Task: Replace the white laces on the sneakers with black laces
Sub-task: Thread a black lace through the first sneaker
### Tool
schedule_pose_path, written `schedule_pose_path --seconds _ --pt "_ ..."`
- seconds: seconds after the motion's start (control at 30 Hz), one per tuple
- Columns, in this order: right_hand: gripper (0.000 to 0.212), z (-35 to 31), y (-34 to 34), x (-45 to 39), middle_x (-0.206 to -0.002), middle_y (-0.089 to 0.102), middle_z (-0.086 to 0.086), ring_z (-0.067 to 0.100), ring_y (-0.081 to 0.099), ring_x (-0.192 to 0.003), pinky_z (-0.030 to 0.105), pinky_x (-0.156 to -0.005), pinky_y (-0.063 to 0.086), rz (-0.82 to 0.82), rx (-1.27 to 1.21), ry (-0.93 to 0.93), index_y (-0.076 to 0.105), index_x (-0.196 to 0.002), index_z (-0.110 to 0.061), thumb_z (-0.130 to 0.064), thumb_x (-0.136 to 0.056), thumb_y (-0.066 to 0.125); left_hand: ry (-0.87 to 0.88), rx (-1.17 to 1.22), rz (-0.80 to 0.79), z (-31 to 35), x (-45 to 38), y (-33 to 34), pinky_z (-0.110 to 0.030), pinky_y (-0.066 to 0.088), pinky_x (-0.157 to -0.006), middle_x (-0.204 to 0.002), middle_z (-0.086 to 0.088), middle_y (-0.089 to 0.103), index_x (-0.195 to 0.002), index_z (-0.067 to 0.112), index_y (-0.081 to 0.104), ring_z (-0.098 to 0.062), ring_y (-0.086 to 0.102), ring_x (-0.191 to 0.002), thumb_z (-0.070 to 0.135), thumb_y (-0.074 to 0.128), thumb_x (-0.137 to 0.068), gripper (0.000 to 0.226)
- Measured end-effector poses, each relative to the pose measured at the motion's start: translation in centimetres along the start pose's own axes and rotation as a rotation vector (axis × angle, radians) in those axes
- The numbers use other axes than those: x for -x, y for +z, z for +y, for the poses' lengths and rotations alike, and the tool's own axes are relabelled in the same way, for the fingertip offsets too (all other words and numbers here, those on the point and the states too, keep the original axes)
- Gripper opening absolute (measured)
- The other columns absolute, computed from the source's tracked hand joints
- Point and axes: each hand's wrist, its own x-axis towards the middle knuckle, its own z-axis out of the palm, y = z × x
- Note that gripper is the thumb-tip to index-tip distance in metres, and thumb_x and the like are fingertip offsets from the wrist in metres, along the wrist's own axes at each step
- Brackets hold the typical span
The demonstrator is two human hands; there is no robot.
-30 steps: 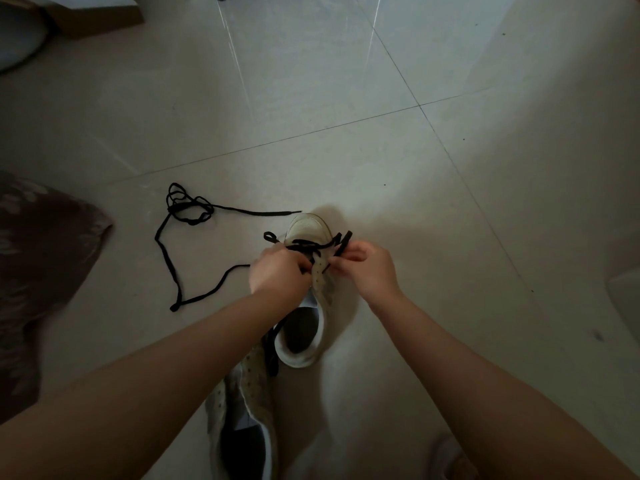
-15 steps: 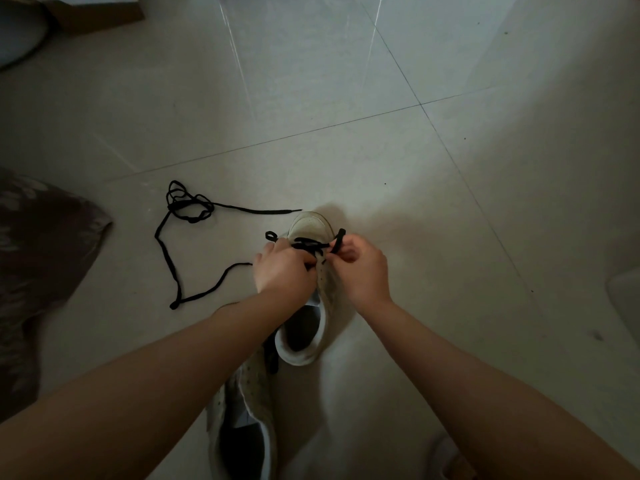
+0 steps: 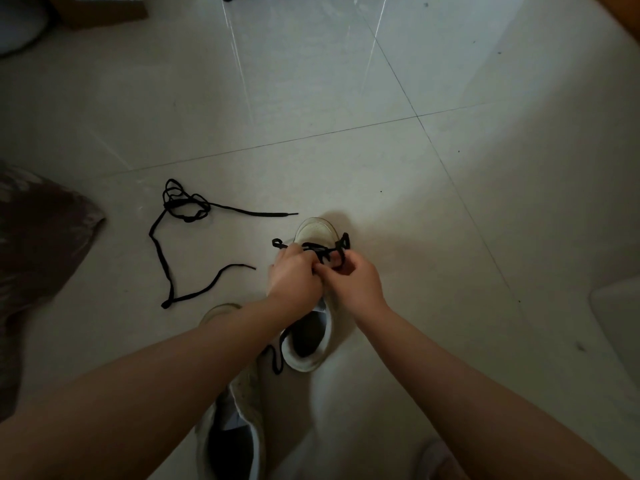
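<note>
Both hands meet over the far sneaker (image 3: 317, 233) on the floor (image 3: 346, 98): the left hand (image 3: 294, 277) and right hand (image 3: 356, 284) each pinch the flat black lace (image 3: 320, 251) threaded across its front. A second black lace (image 3: 180, 216) lies loose to the left, a second sneaker (image 3: 239, 427) nearer. Glossy pale tiles.

Sneaker (image 3: 317, 233) eyelets behind both hands

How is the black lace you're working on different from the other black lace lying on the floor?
The black lace on the far white sneaker is threaded across the shoe's front, with both hands pinching it; the loose black lace on the tiled floor lies apart to the left, untouched. The first is pulled into short crossings, the second sprawls, bunched into a tangle at its far end. Both are thin, flat and black.
</note>
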Motion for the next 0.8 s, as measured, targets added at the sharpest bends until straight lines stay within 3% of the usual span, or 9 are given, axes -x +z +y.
schedule_pose_path --seconds 0.13,0.23,0.37,0.47,0.53,0.67,0.73,0.8 --pt "0.016 -0.4 -0.8 -0.6 -0.078 0.056 -0.007 0.010 0.054 -0.074 0.019 -0.063 0.042 -0.032 0.147 0.010 0.058 -0.091 -0.015 -0.022 -0.083 0.070 0.024 0.206 -0.010 -0.7 -0.2 -0.7 -0.022 0.039 -0.075 -0.095 -0.001 0.045 -0.088 0.008 0.060 -0.017 0.048 -0.088 0.009 0.055 -0.089 0.006" --pt "0.018 -0.7 -1.1 -0.7 -0.084 0.058 -0.007 0.010 0.056 -0.079 0.017 -0.061 0.042 -0.083 0.138 0.016 0.060 -0.102 -0.013 -0.019 -0.086 0.067 -0.151 0.444 -0.039 -0.9 -0.4 -1.8 -0.017 0.041 -0.059 -0.080 0.000 0.053 -0.081 0.013 0.057 -0.012 0.053 -0.073 0.008 0.056 -0.090 0.010" --pt "0.018 -0.7 -1.1 -0.7 -0.080 0.059 0.001 0.014 0.053 -0.071 0.026 -0.060 0.041 -0.048 0.253 -0.035 0.060 -0.092 -0.007 -0.017 -0.080 0.069 -0.457 1.154 -0.123 -1.6 -0.4 -3.1 -0.033 0.054 -0.076 -0.091 -0.009 0.063 -0.088 0.009 0.048 -0.017 0.062 -0.084 0.005 0.045 -0.097 0.011" --pt "0.016 -0.5 -1.0 -0.6 -0.081 0.061 0.006 0.016 0.053 -0.070 0.027 -0.060 0.040 -0.010 0.276 -0.067 0.059 -0.085 -0.009 -0.015 -0.075 0.071 -0.520 1.487 -0.140 -3.1 -0.4 -4.3 -0.037 0.055 -0.070 -0.080 -0.011 0.066 -0.093 0.005 0.043 -0.020 0.066 -0.076 0.006 0.030 -0.102 0.016" --pt "0.017 -0.6 -1.1 -0.6 -0.083 0.061 0.003 0.014 0.054 -0.072 0.024 -0.059 0.040 -0.009 0.301 -0.078 0.058 -0.086 -0.012 -0.015 -0.075 0.071 -0.528 1.319 -0.032 -4.6 -0.3 -4.7 -0.034 0.055 -0.063 -0.073 -0.010 0.054 -0.091 0.005 0.042 -0.019 0.058 -0.066 0.007 0.031 -0.102 0.015" --pt "0.017 -0.9 -1.3 -0.9 -0.083 0.059 0.000 0.013 0.054 -0.075 0.019 -0.058 0.039 -0.028 0.318 -0.050 0.058 -0.087 -0.013 -0.015 -0.076 0.072 -0.383 0.491 0.231 -8.4 -0.2 -5.4 -0.034 0.043 -0.064 -0.083 -0.011 0.052 -0.100 0.009 0.043 -0.026 0.052 -0.078 0.014 0.035 -0.101 0.009" --pt "0.018 -0.9 -1.3 -1.2 -0.085 0.060 0.000 0.014 0.055 -0.078 0.021 -0.060 0.040 -0.043 0.316 -0.022 0.060 -0.089 -0.013 -0.017 -0.077 0.073 -0.302 0.225 0.169 -8.9 -0.1 -5.2 -0.033 0.038 -0.068 -0.092 -0.013 0.056 -0.103 0.007 0.049 -0.025 0.050 -0.082 0.016 0.038 -0.100 0.015" --pt "0.021 -0.9 -1.3 -1.4 -0.088 0.061 0.000 0.014 0.057 -0.081 0.022 -0.066 0.040 -0.042 0.315 -0.009 0.063 -0.093 -0.012 -0.018 -0.076 0.074 -0.122 -0.085 0.087 -8.0 0.1 -4.6 -0.034 0.041 -0.084 -0.112 -0.008 0.057 -0.111 0.013 0.056 -0.023 0.049 -0.100 0.024 0.042 -0.098 0.022"
